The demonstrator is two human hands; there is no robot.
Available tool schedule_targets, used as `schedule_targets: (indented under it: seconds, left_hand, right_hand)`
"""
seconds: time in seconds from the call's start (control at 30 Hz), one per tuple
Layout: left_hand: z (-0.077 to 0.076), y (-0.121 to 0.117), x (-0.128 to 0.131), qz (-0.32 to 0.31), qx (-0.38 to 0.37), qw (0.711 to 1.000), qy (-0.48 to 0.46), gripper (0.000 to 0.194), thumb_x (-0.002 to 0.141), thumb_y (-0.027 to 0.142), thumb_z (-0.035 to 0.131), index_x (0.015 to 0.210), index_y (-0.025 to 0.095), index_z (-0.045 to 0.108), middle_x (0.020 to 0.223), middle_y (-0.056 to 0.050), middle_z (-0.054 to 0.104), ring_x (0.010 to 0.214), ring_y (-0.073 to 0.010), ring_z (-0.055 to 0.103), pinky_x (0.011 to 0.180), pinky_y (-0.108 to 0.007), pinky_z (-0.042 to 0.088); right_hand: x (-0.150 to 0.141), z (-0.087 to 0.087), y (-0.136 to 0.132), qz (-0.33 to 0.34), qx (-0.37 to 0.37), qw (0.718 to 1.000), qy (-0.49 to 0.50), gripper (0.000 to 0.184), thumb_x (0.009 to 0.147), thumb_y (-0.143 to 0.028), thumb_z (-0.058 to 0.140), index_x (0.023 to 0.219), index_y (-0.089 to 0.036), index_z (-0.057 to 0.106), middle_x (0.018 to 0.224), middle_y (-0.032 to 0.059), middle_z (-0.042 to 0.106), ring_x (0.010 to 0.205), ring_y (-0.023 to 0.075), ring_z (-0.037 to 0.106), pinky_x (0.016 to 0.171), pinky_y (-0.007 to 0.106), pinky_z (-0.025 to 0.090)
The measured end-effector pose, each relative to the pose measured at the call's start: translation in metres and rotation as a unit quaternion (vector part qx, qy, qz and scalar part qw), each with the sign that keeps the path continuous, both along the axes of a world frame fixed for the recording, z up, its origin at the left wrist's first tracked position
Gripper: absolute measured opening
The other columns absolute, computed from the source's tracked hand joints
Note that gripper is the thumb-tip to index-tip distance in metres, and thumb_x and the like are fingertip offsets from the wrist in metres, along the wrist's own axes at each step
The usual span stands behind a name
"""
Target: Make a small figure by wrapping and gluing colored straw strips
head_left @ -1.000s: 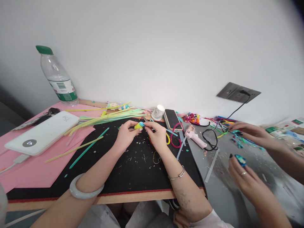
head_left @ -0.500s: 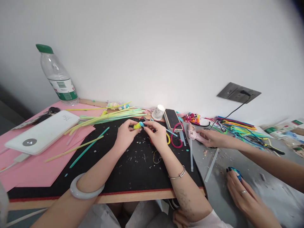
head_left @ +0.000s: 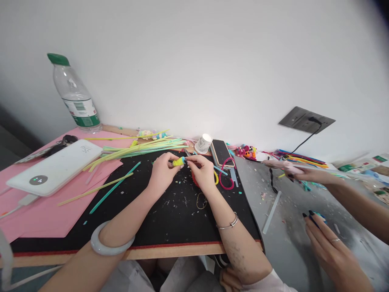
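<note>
A small, tightly wound yellow pipe cleaner piece with a blue end is held up over the black mat. My left hand pinches its yellow side between thumb and fingers. My right hand is closed at the blue end, its fingertips together there; the exact grip is partly hidden. A blue pipe cleaner shows just right of my right hand. Red and yellow loops lie partly behind that hand, and a magenta loop lies farther right.
Yellow and green pipe cleaners lie left on pink paper, near a white power bank and plastic bottle. A paper cup and phone stand behind. At right, a co-worker's hand holds a pink glue gun.
My hands stay nearly in place, the wound piece turning slightly and my right fingers shifting at its blue end. The co-worker's glue gun swung up and right; their other hand moved right.
</note>
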State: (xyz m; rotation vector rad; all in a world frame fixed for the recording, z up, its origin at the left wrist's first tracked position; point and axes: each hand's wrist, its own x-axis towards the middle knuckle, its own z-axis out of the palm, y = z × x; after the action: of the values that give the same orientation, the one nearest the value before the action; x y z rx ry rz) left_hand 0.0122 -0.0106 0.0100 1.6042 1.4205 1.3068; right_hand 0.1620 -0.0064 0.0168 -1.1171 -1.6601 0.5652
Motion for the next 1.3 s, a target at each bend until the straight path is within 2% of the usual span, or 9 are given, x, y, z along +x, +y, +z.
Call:
schedule_targets:
  seconds: [0.43,0.5,0.57,0.67,0.73,0.9,1.03,1.17,1.3]
  left_hand:
    - [-0.001,0.000,-0.001,-0.007,0.031,0.998,0.054,0.010,0.068,0.026,0.063,0.071,0.020,0.056,0.081,-0.001,0.057,0.062,-0.0128,0.055,0.065,-0.028,0.043]
    - [-0.002,0.001,0.000,-0.016,0.010,1.000,0.019,0.012,0.067,0.027,0.064,0.074,0.019,0.057,0.082,-0.001,0.060,0.063,-0.0133,0.057,0.067,-0.030,0.045]
    - [-0.003,0.002,0.001,-0.039,-0.028,0.997,-0.063,0.019,0.067,0.031,0.067,0.079,0.019,0.058,0.082,-0.001,0.063,0.064,-0.0144,0.060,0.069,-0.031,0.047]
    - [-0.002,0.002,0.004,-0.083,-0.086,0.975,-0.190,0.030,0.064,0.036,0.071,0.085,0.018,0.058,0.082,-0.002,0.064,0.068,-0.0160,0.063,0.070,-0.033,0.050]
    - [0.000,0.001,0.005,-0.103,-0.112,0.961,-0.229,0.035,0.062,0.038,0.072,0.086,0.017,0.058,0.084,-0.002,0.065,0.069,-0.0158,0.063,0.070,-0.034,0.051]
    - [0.003,-0.001,0.007,-0.133,-0.149,0.949,-0.244,0.041,0.060,0.040,0.075,0.089,0.015,0.059,0.088,-0.005,0.065,0.069,-0.0142,0.063,0.070,-0.033,0.052]
    - [0.002,-0.002,0.007,-0.150,-0.170,0.941,-0.251,0.042,0.062,0.040,0.074,0.092,0.014,0.059,0.086,-0.004,0.065,0.069,-0.0131,0.062,0.070,-0.030,0.051]
    - [0.002,-0.002,0.007,-0.157,-0.173,0.939,-0.252,0.041,0.062,0.039,0.074,0.092,0.014,0.059,0.085,-0.004,0.065,0.068,-0.0121,0.061,0.069,-0.029,0.050]
    - [0.002,-0.002,0.007,-0.160,-0.169,0.940,-0.251,0.040,0.063,0.037,0.074,0.092,0.014,0.060,0.083,-0.004,0.065,0.068,-0.0119,0.061,0.068,-0.028,0.050]
  right_hand:
    - [-0.001,-0.004,0.002,0.011,-0.031,0.999,0.006,0.013,0.077,-0.021,0.058,0.083,-0.017,0.069,0.082,0.0041,0.067,0.070,0.0151,0.061,0.064,0.026,0.049]
    - [0.000,-0.002,0.003,0.013,-0.038,0.999,0.007,0.014,0.078,-0.021,0.057,0.085,-0.018,0.068,0.083,0.0041,0.067,0.071,0.0152,0.061,0.065,0.027,0.049]
    - [0.002,0.001,0.003,0.005,-0.036,0.999,0.021,0.017,0.080,-0.022,0.054,0.089,-0.018,0.067,0.088,0.0044,0.066,0.076,0.0157,0.060,0.067,0.027,0.049]
    - [0.005,0.007,0.002,-0.015,-0.026,0.998,0.054,0.020,0.082,-0.023,0.050,0.095,-0.019,0.065,0.093,0.0055,0.065,0.077,0.0155,0.059,0.067,0.027,0.049]
    - [0.006,0.010,0.001,-0.007,-0.021,0.998,0.057,0.021,0.082,-0.024,0.051,0.097,-0.019,0.065,0.095,0.0059,0.063,0.075,0.0147,0.057,0.064,0.026,0.048]
    - [0.004,0.010,0.000,0.053,-0.017,0.998,0.030,0.020,0.079,-0.024,0.057,0.095,-0.021,0.068,0.100,0.0063,0.061,0.078,0.0146,0.055,0.060,0.025,0.046]
    - [0.002,0.007,0.000,0.050,-0.033,0.998,0.025,0.019,0.076,-0.023,0.059,0.093,-0.021,0.068,0.101,0.0062,0.059,0.070,0.0125,0.052,0.054,0.024,0.043]
    - [0.002,0.007,0.001,0.041,-0.056,0.997,0.033,0.017,0.074,-0.025,0.061,0.090,-0.019,0.067,0.096,0.0056,0.060,0.070,0.0128,0.052,0.057,0.025,0.044]
    - [0.003,0.005,0.003,0.060,-0.076,0.994,0.054,0.015,0.076,-0.030,0.061,0.084,-0.018,0.066,0.085,0.0040,0.062,0.069,0.0137,0.053,0.062,0.027,0.044]
